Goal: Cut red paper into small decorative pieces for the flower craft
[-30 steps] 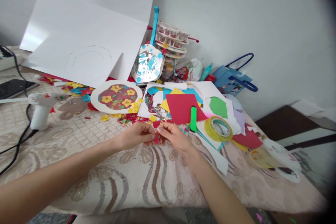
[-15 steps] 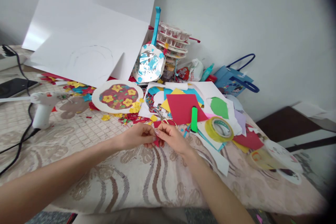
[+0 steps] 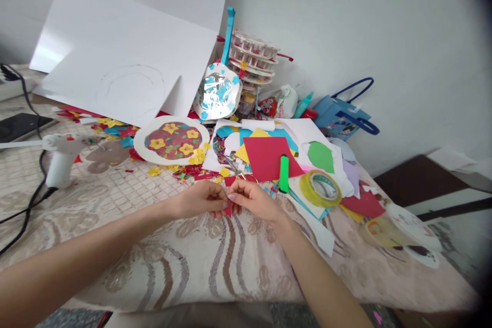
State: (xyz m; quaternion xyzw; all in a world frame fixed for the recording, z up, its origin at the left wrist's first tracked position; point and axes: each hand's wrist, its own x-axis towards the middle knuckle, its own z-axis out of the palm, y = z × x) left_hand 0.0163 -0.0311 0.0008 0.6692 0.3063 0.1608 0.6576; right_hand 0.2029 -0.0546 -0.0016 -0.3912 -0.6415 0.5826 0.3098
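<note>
Between my two hands is a small piece of red paper (image 3: 228,209), mostly covered by the fingers. My left hand (image 3: 203,199) pinches it from the left side, fingers curled. From the right, my right hand (image 3: 253,200) grips the same piece, its thumb close to the left fingertips. Just beyond the hands lie scissors (image 3: 239,170) among yellow and red scraps. A red sheet (image 3: 269,158) rests on the paper pile, with a bright green marker-like stick (image 3: 284,174) on it. Farther left lies a white-rimmed oval (image 3: 172,139) decorated with yellow flowers.
A white glue gun (image 3: 61,161) with a black cable stands at the left, near a dark phone (image 3: 25,127). Clear yellowish tape (image 3: 320,188) lies at the right. Behind are white boards (image 3: 130,51), a layered white structure (image 3: 255,56) and a blue bag (image 3: 342,115).
Both hands stay in nearly the same place, fingers shifting slightly on the red paper. A little more of its lower tip shows. The view has moved a touch.
</note>
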